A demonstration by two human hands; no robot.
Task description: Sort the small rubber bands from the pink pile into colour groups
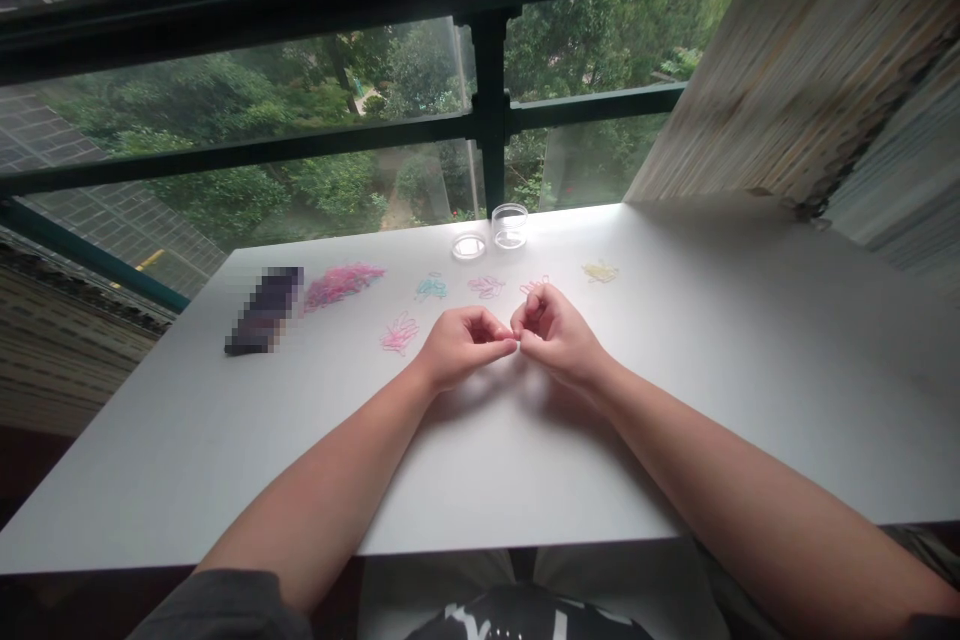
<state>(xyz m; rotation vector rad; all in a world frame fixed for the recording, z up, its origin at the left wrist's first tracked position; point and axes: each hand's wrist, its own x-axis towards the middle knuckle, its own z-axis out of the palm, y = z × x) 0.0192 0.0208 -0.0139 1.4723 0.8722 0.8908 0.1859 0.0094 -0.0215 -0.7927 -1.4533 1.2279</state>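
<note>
My left hand [466, 345] and my right hand [559, 332] meet over the white table, thumbs and fingertips pinched together. Whatever lies between the fingertips is too small to make out. Just beyond my hands lie small heaps of thin, clip-like or loop-like pieces: a blue heap [432, 287], a pale pink heap [487, 287] and a red-pink heap [535, 286], partly hidden behind my right hand. A brighter pink heap [399, 332] is left of my left hand. Farther right sits a yellow heap [600, 270].
A large mixed pile [343, 286], mostly pink, spreads at the left beside a dark blurred object [265, 310]. Near the window edge stand a clear round container [510, 227] and a clear lid [469, 247]. Curtains [720, 60] hang at the right of the table [525, 480].
</note>
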